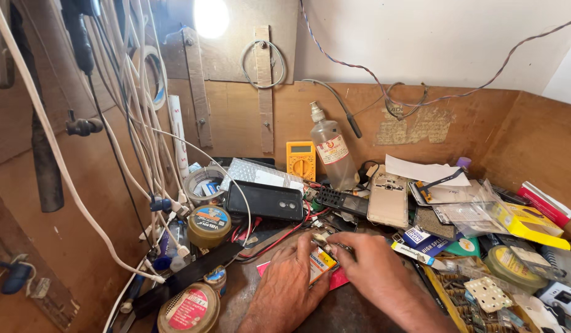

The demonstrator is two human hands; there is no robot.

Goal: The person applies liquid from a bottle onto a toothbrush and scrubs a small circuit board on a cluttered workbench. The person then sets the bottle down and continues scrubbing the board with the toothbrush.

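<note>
- Left hand (291, 277) lies flat, fingers pinning the yellow-labelled battery (321, 264) against the red card (336, 279).
- Right hand (375, 271), just right of the battery, pinches something small at its upper end; it is the nearer hand there.

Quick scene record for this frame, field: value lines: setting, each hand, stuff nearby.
setting: cluttered wooden workbench, cables hanging at left
left hand: left hand pressing down on a small battery
right hand: right hand over the battery, fingertips on a small part; grip unclear
behind hands: black phone, gold phone back
back wall: yellow multimeter, clear bottle
left: round tins
</note>
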